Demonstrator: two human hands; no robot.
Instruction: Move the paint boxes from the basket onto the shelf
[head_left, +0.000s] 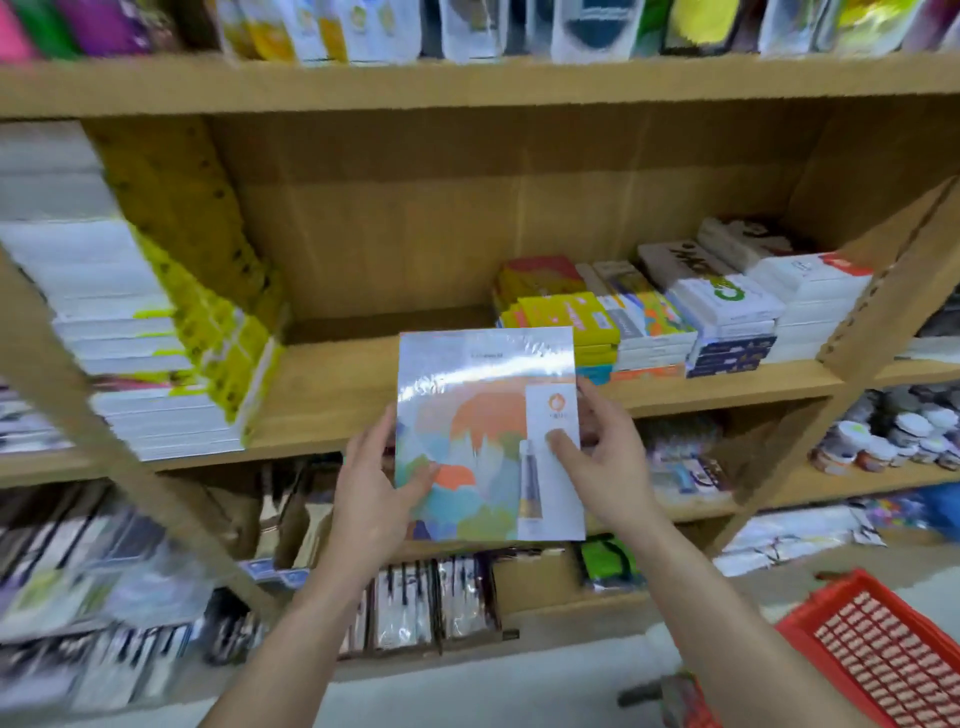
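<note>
Holding a shrink-wrapped paint box (488, 431) between both hands, we kept it upright in front of the wooden shelf (337, 389), its printed face toward us. Our left hand (374, 493) gripped the box's lower left edge: the thumb lay across the front near the bottom left corner, and the other fingers (376, 436) reached up along and behind the left side. Our right hand (602, 467) took the right edge, with the thumb pressed on the white strip of the front face and the remaining fingers curled behind the box, mostly hidden. Both sets of fingers were closed on the box, so it hung clear of the shelf board, its top edge overlapping the open middle stretch of that board in our view. To the right on the same board lay low stacks of other boxes (649, 322), just beside the paint box's upper right corner. A taller pile of white and yellow packs (156, 353) stood at the left end. The red plastic basket (878, 660) sat low at our right, well apart from the box; its contents could not be made out.
</note>
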